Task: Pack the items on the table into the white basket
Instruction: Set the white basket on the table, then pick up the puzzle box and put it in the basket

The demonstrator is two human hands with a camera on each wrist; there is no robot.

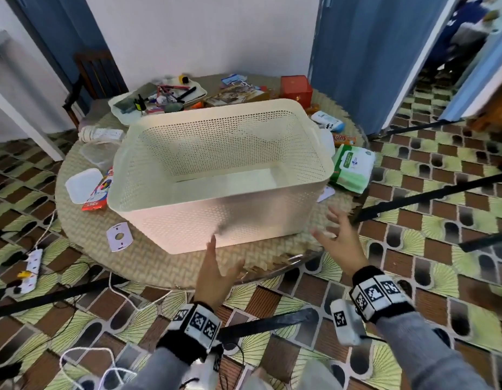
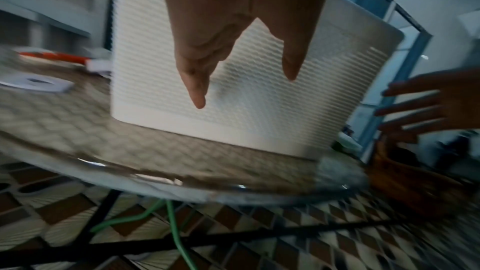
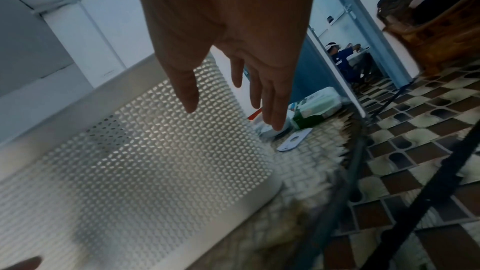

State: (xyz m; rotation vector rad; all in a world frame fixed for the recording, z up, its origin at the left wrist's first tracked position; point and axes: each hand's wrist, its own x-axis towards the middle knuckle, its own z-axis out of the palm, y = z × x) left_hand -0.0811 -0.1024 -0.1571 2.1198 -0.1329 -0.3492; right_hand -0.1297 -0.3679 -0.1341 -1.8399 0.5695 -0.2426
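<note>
- Reaching toward the white basket (image 1: 220,175), both hands hold nothing; neither grip touches it.
- Left hand (image 1: 214,273): fingers straight and loosely spread, thumb out to the right, over the near edge of the tabletop (image 1: 148,263), just short of the basket's near wall. Left wrist view: the fingertips (image 2: 198,100) point at the perforated wall, with a gap between them and it.
- Right hand (image 1: 340,237): fingers spread wide, palm turned left, beside the basket's near right corner. Right wrist view: the fingers (image 3: 272,107) are straight and apart, with nothing between them.
- Basket: upright and empty, at the middle of the round tabletop, which has a woven mat on it.
- Right of basket: green wipes pack (image 1: 352,167), orange snack packet (image 1: 344,140), small white-and-blue bottle (image 1: 327,121), white card (image 1: 326,194) close to the near right corner.
- Left of basket: white lidded box (image 1: 82,185) touching a red-edged colourful packet (image 1: 99,192), clear container (image 1: 99,154), white power strip (image 1: 102,133); white card with a hole (image 1: 119,236) near the near left corner.
- Far side: white tray of pens and small items (image 1: 157,98), printed box (image 1: 233,95), red box (image 1: 296,88).
- Floor: patterned tiles, cables, a second power strip (image 1: 31,270) at left.
</note>
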